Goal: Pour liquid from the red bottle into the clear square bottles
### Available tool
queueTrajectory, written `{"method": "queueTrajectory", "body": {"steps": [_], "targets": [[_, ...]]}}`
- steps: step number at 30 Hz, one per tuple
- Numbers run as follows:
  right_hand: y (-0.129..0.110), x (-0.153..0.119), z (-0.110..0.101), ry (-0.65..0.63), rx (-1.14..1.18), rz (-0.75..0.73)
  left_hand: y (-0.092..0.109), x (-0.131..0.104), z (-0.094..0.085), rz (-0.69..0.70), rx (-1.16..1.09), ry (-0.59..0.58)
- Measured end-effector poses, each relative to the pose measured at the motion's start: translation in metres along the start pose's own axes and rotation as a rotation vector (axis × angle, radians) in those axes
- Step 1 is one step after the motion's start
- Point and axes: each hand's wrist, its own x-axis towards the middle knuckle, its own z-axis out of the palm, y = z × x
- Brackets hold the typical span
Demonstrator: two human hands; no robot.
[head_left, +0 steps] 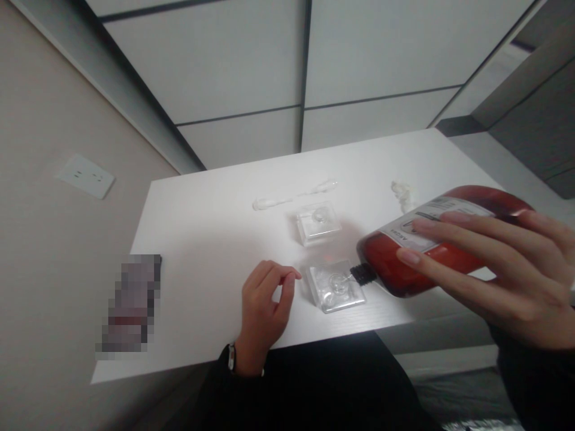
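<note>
Bottle point(433, 260) is gripped in the right hand point(516, 275), tilted mouth-down, fingers stretched across it, thumb hidden. The left hand point(267, 302) is curled closed, thumb to fingertips. Between them lies a box point(330, 299); whether the neck point(363, 275) touches it is unclear. Left of both hands, an item point(130, 302) is pixelated.

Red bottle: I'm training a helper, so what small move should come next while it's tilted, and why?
Perhaps bring the left hand against the nearer clear container to steady it: the right hand grips the tilted red bottle with its black neck at the container's right side, while the left hand sits just beside it, seemingly not touching.
</note>
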Motion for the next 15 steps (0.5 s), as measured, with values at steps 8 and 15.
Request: {"method": "queueTrajectory", "body": {"steps": [8, 15], "targets": [[0.0018, -0.0014, -0.0025, -0.001, -0.03, -0.001, 0.0006, 0.0001, -0.0001, -0.006, -0.001, 0.004], [-0.0003, -0.0016, -0.0086, -0.034, -0.033, 0.027, 0.0016, 0.0003, -0.0004, -0.004, -0.003, 0.008]]}}
